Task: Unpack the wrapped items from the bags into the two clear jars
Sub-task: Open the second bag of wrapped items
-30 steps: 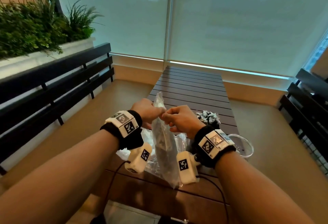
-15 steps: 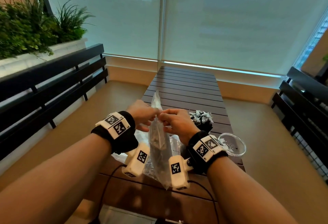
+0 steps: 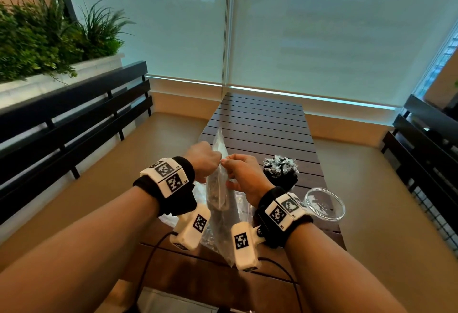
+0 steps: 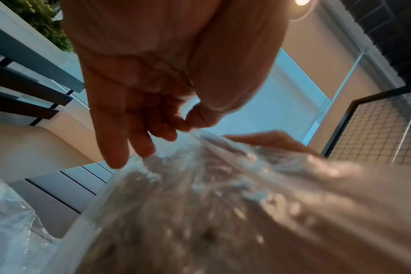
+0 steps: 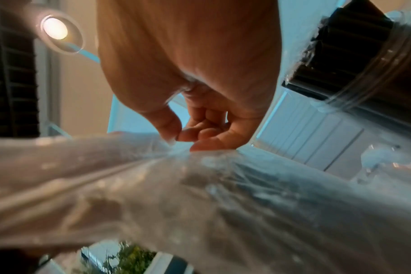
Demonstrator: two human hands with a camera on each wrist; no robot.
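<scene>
A clear plastic bag (image 3: 220, 203) with dark wrapped items inside hangs upright over the near end of the dark slatted table (image 3: 262, 124). My left hand (image 3: 204, 160) and right hand (image 3: 241, 174) each pinch the bag's top edge from opposite sides. In the left wrist view the thumb and fingers (image 4: 174, 126) pinch the film of the bag (image 4: 200, 204). The right wrist view shows the right thumb and forefinger (image 5: 176, 136) nipping the bag (image 5: 176, 194). A clear jar (image 3: 281, 171) heaped with black-and-white wrapped items stands to the right. An empty-looking clear jar (image 3: 324, 203) stands nearer, at the table's right edge.
More crumpled clear plastic (image 3: 198, 193) lies on the table under my wrists. Black slatted benches (image 3: 74, 119) flank the table left and right (image 3: 426, 144). A planter with green plants (image 3: 44, 40) sits at the far left. Cables (image 3: 153, 250) run from the wrist cameras.
Both hands keep their pinch on the bag's top and have shifted slightly left in view with the head's movement. The bag still hangs between them.
</scene>
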